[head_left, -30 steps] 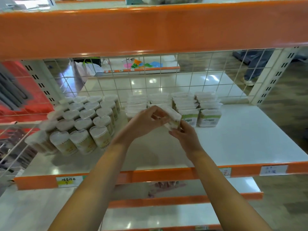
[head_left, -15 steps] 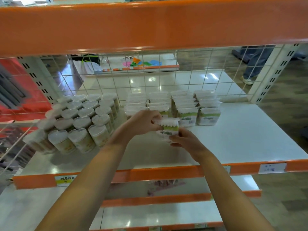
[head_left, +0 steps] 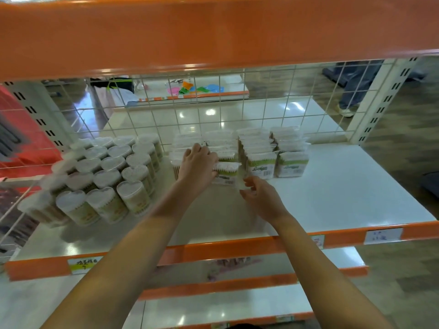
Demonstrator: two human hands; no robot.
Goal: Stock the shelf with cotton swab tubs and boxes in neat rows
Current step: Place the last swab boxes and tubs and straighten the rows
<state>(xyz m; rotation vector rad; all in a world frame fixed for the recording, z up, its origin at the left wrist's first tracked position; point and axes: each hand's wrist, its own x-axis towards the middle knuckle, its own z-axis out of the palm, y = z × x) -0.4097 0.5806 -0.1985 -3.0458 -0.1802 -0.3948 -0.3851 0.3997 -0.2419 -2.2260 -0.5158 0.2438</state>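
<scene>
Setting box deeper, right hand released.

The white shelf lies bare along its front and right side, open to a reach from the front edge. The heart-lidded tubs crowd the left; rows of boxes fill the middle rear. A wire grid closes the back, and the orange beam overhead limits height above.
</scene>
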